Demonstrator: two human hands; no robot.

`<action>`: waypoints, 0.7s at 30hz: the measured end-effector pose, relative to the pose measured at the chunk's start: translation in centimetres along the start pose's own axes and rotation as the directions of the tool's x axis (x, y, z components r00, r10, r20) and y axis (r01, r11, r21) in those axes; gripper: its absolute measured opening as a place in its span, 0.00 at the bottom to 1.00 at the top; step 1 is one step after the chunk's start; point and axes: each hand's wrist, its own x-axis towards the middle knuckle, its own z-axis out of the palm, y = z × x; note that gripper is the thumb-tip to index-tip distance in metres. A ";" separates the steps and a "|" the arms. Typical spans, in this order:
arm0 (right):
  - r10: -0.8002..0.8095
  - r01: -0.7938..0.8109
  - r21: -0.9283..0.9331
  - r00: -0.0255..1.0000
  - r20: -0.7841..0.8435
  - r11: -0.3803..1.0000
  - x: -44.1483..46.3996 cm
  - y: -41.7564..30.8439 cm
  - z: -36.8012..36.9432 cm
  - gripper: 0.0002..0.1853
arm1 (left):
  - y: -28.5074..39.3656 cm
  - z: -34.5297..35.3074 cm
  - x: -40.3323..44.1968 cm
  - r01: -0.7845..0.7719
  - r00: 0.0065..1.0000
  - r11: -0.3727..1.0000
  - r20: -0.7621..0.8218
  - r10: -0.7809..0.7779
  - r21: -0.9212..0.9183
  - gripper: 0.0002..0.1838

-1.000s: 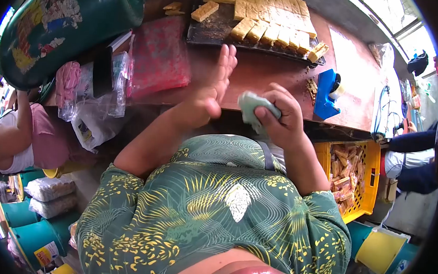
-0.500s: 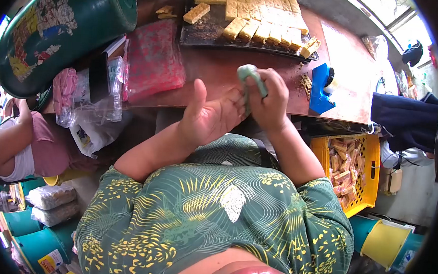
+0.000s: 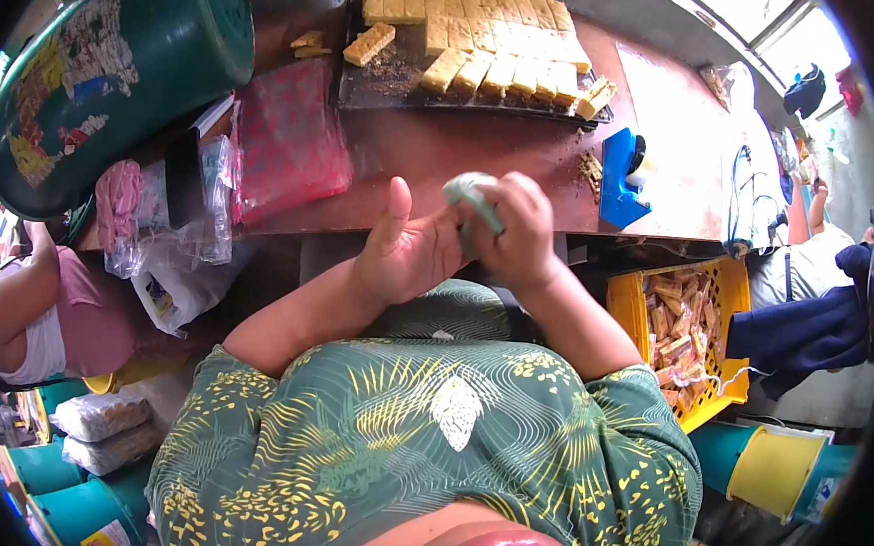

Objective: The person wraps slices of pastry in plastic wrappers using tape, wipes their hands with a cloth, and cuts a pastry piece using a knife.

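My right hand (image 3: 522,228) is closed around a pale green cloth (image 3: 468,191). It holds the cloth against the fingers of my left hand (image 3: 408,256). That left hand is open, palm turned up and thumb raised, its fingertips partly hidden by the cloth. Both hands are over the near edge of the reddish-brown table (image 3: 393,175). Beyond them lies a dark baking tray (image 3: 378,91) with rows of cut yellow cake slices (image 3: 486,36). To the right of my hands a blue tape dispenser (image 3: 620,184) stands on the table.
A large green bucket (image 3: 159,66) lies on its side at left, near pink plastic sheets (image 3: 290,139) and clear bags (image 3: 216,199). A yellow crate (image 3: 739,327) of wrapped bars is at right. One person (image 3: 15,307) sits at left; another (image 3: 813,256) is partly visible at right.
Both hands have come slightly lower and closer to my body, the cloth moving along my left fingers. The view has shifted a little, and a person now shows at the right edge.
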 end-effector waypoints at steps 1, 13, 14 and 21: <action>-0.069 0.069 0.001 0.998 0.008 0.998 -0.1 -0.5 0.3 0.12 | -0.4 -1.3 -0.2 0.002 0.998 0.997 0.060 0.003 -0.082 0.64; 0.371 -0.461 -0.119 0.821 -0.433 0.879 -2.4 9.0 -11.7 0.15 | 3.4 1.5 -1.8 0.076 0.988 0.979 -0.146 -0.049 0.189 0.67; 0.477 -0.502 0.108 0.701 -0.531 0.858 -1.2 8.1 -13.4 0.19 | 3.8 0.7 -2.5 0.054 0.990 0.980 -0.141 -0.028 0.190 0.67; 0.390 -0.668 -0.592 0.744 -0.542 0.451 -6.0 19.8 -24.6 0.29 | 4.8 -3.7 -13.2 0.295 0.702 0.811 -0.691 0.175 0.506 0.31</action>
